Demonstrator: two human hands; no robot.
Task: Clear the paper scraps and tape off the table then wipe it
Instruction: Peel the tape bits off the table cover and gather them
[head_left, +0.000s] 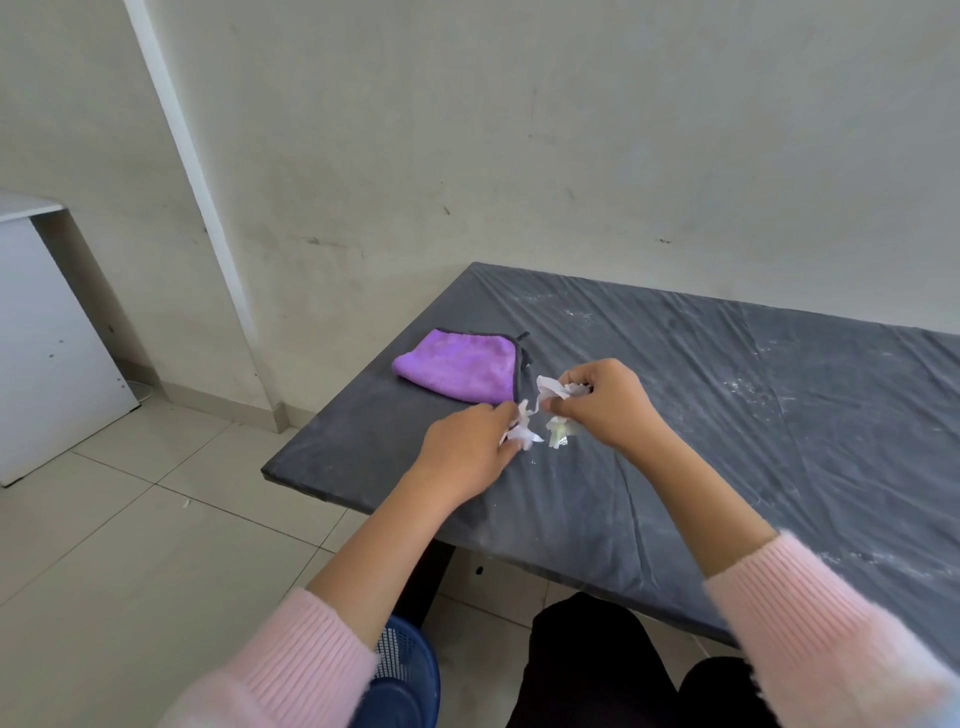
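Both grips pinch shut on paper scraps (527, 431): left hand (470, 452), right hand (605, 402), tape (558, 434) dangling; light, flimsy, sticky, best bunched over the surface (727, 415)

The dark surface (675, 467), wrapped in wrinkled clear film, carries a folded purple cloth (460, 370) just beyond the left hand (467, 449); white dust streaks it beyond the right hand (608, 402).
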